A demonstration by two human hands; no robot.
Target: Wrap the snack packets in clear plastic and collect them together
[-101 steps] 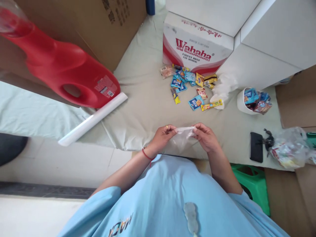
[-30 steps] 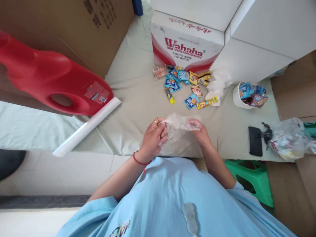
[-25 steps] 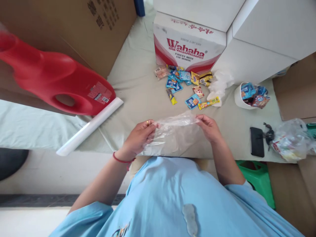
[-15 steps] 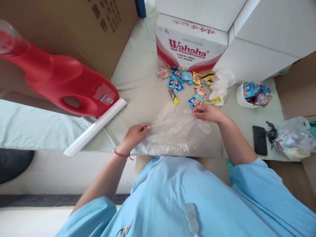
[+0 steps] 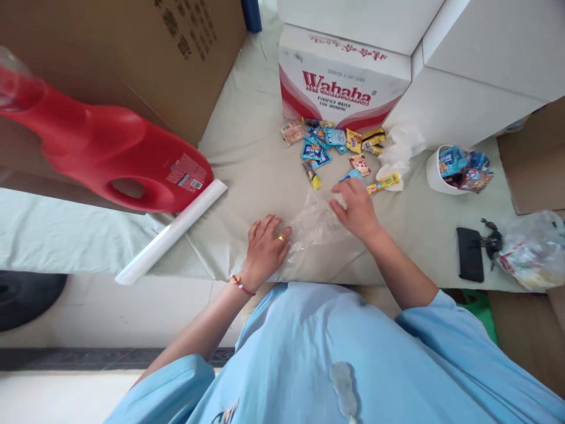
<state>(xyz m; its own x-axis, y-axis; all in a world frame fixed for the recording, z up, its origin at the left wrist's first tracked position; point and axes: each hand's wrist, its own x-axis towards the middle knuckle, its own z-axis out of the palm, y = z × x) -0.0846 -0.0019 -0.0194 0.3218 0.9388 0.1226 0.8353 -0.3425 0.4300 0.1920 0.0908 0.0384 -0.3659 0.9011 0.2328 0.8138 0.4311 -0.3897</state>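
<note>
A crumpled clear plastic bag [image 5: 311, 224] lies on the cloth-covered table between my hands. My left hand [image 5: 267, 244], palm down with its fingers extended, rests at the bag's left edge. Over the bag's right side is my right hand [image 5: 356, 209], its thumb and fingers apart. A blue snack packet [image 5: 352, 175] is partly covered by the right fingertips. Close by on the right lies a yellow stick packet [image 5: 383, 183]. Several small snack packets [image 5: 312, 150] in blue, yellow and pink are spread beyond the bag, along with a red-and-cream packet [image 5: 359, 164].
A white Wahaha carton [image 5: 339, 88] stands behind the snacks. At left are a large red jug [image 5: 145, 156] and a white roll [image 5: 172, 232]. To the right are a white cup [image 5: 436, 176] of snacks, a black phone [image 5: 469, 254], keys [image 5: 492, 238] and a filled plastic bag [image 5: 532, 250].
The bag was spread wide with both hands pinching it; now it is bunched smaller. Both hands have opened, the left moving right and the right turning over the bag.
</note>
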